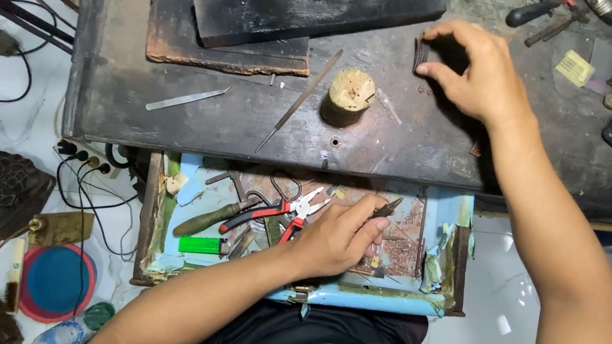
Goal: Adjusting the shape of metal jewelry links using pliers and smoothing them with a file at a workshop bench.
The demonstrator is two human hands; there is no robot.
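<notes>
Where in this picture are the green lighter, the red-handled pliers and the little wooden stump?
green lighter (200, 245), head view, middle of its body.
red-handled pliers (271, 212), head view, on the red handles.
wooden stump (351, 89), head view, its flat top.

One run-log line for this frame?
left hand: in open drawer, gripping small pliers | right hand: on workbench, pinching small dark ridged piece | near: wooden stub

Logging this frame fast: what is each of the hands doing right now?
Left hand: closed on small dark pliers in the drawer.
Right hand: pinching a small dark block on the workbench.
</notes>
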